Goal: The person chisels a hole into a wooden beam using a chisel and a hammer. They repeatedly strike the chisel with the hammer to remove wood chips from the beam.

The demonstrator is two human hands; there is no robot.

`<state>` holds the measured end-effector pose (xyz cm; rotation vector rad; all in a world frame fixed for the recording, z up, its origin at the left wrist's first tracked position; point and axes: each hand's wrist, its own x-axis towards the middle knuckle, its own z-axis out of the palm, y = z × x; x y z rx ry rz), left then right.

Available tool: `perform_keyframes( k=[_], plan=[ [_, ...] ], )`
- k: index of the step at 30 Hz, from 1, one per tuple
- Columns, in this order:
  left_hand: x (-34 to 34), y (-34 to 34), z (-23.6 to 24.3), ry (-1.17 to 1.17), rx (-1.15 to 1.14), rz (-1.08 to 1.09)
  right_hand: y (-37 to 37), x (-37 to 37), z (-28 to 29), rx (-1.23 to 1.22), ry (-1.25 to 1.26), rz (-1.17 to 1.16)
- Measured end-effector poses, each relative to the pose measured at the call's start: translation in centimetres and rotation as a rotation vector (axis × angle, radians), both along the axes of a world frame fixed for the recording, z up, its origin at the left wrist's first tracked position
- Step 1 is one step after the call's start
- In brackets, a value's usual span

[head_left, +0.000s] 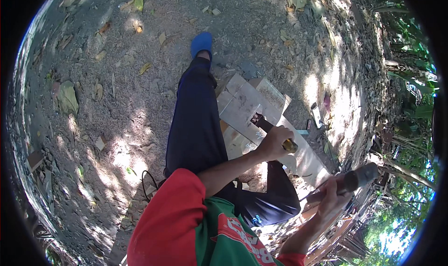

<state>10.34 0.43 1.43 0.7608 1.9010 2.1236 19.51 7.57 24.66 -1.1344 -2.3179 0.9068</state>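
Head view: left hand (275, 143) partly hides boards (239, 105), leaves (68, 98) around.

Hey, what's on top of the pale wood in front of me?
Over the pale wood, a dark-shafted tool in your left grip reaches down to a small dark patch. Whatever surface the tool and grip cover can't be seen.

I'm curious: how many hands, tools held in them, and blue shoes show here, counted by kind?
Left hand and right hand: 2
Chisel-like tool: 1
Dark mallet-like tool: 1
Blue shoe: 1
Total: 5
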Motion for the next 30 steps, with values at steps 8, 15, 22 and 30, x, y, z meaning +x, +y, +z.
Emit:
perform_keyframes(
  k=[8, 15, 22, 30],
  plan=[
    [-1.0, -0.4, -0.7, -0.033, 0.058, 0.06, -3.5, -0.9, 1.2, -0.14, 0.324, 0.142],
    [-1.0, -0.2, 0.1, -0.067, 0.102, 0.044, -4.3, -1.5, 1.2, -0.13, 0.266, 0.246],
    [-1.8, -1.3, -0.6, -0.12, 0.118, 0.037, -4.3, -2.2, 0.4, -0.062, 0.335, 0.338],
    [-2.8, -1.5, -1.6, -0.325, 0.183, -0.01, -2.9, -3.4, -8.7, 0.298, -0.353, 0.561]
  ],
)
